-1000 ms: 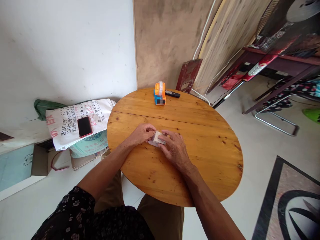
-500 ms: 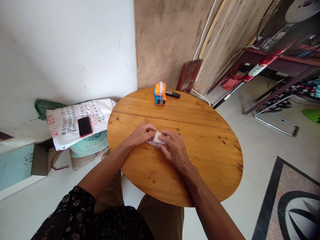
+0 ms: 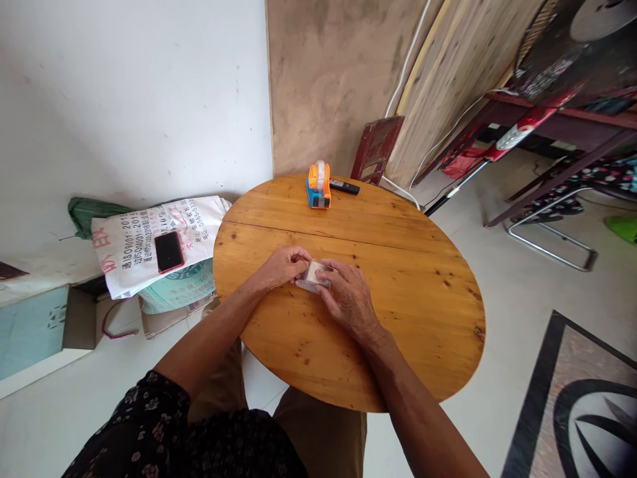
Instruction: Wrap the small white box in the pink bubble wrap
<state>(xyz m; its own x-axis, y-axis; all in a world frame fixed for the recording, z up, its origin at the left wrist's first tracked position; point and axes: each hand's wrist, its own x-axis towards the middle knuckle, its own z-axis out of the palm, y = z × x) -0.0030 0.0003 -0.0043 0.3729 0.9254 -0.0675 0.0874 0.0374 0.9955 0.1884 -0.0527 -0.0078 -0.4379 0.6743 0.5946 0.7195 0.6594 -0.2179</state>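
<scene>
A small whitish box (image 3: 314, 273), with what looks like clear film about its lower edge, rests on the round wooden table (image 3: 398, 292). Fingers of my left hand (image 3: 287, 267) are pinched together at the box's left upper corner; what lies between the fingertips is too small to make out. From the right, my right hand (image 3: 351, 299) grips the box, with fingers on its top and thumb at the near side. Part of the box is hidden behind these fingers.
At the table's far edge stand an orange and blue tape dispenser (image 3: 319, 186) and a black remote control (image 3: 345, 187). Left of the table, a phone (image 3: 169, 252) lies on a printed white sack (image 3: 134, 249). A dark red chair back (image 3: 377, 149) rises behind the table.
Both hands stay in nearly the same place on the box. The right fingers have shifted very slightly on its top.
</scene>
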